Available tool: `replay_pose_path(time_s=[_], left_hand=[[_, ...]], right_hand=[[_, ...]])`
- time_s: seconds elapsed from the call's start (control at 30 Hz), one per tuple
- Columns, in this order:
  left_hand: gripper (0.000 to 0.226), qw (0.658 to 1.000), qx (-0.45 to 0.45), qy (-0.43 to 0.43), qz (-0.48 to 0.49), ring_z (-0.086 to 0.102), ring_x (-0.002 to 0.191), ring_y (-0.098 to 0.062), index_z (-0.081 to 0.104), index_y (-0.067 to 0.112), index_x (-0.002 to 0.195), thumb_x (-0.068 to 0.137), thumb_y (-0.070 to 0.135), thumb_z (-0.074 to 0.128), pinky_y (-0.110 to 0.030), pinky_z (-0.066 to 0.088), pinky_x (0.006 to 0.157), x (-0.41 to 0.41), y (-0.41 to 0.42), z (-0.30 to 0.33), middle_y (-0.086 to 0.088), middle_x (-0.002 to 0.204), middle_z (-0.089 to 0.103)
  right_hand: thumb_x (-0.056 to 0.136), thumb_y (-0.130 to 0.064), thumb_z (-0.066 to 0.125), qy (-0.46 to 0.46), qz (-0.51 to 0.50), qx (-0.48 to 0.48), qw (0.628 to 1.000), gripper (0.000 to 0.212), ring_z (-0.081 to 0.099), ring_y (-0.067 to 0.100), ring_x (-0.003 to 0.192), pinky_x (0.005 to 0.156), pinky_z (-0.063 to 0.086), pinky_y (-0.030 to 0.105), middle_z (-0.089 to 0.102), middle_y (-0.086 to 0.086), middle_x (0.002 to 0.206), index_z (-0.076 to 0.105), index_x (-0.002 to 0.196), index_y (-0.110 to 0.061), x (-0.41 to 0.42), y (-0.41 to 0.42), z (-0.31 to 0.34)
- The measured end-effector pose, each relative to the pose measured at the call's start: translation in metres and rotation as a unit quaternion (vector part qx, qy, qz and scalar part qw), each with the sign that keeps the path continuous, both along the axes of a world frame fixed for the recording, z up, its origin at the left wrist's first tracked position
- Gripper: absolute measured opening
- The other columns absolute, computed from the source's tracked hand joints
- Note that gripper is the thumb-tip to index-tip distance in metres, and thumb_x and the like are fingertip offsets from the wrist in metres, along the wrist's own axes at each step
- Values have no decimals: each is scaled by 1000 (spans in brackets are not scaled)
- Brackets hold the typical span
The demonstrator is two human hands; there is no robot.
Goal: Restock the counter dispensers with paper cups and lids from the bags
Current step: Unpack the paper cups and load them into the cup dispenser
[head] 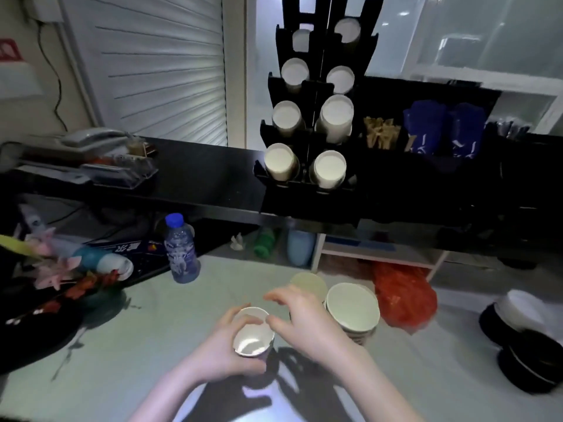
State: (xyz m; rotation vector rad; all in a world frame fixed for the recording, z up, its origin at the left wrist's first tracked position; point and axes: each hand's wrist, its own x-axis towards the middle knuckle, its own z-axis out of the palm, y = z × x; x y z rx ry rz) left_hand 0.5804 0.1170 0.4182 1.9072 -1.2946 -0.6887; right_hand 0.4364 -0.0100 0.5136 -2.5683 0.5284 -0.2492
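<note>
My left hand (224,354) grips a small white paper cup (253,333) from the left, mouth tilted up toward me, just above the pale table (137,345). My right hand (304,318) hovers at the cup's right rim with fingers spread and loosely curled, holding nothing. Right of my hands stands a stack of larger cups (353,309), with another cup stack (309,284) behind my right hand. On the dark counter stands a black tiered cup dispenser (310,123), its slots showing several white cup stacks. A pile of black and white lids (524,339) lies at the right edge.
A clear water bottle with a blue cap (181,249) stands left of my hands. A red plastic bag (402,296) lies behind the cup stacks. Artificial flowers and clutter (61,278) fill the left side. Blue packets (441,129) and wooden stirrers (380,132) sit beside the dispenser.
</note>
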Motion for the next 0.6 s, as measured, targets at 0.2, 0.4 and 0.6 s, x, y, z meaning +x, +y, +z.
replay_pose_path(time_s=[0.2, 0.4, 0.6], left_hand=[[61, 983, -78, -15, 163, 53, 107, 4, 58, 37, 101, 47, 48, 82, -7, 37, 85, -21, 30, -4, 27, 114, 52], [59, 880, -227, 305, 285, 67, 100, -17, 58, 26, 113, 64, 48, 81, -34, 57, 75, -18, 30, 58, -9, 118, 64], [42, 868, -277, 367, 185, 69, 101, -20, 60, 26, 125, 92, 51, 52, -37, 59, 75, 8, -14, 145, -3, 116, 70]], right_hand=[[82, -36, 64, 16, 19, 46, 999, 70, 39, 14, 132, 111, 31, 31, 40, -5, 143, 34, 145, -27, -27, 23, -41], [75, -33, 74, -142, 2, 47, 989, 67, 38, -3, 124, 106, 32, 22, 43, -21, 133, 44, 135, -35, -35, 21, -21], [67, -19, 83, -335, -10, 4, 942, 58, 49, 7, 123, 95, 41, 18, 52, -17, 126, 58, 118, -28, -16, 2, 64]])
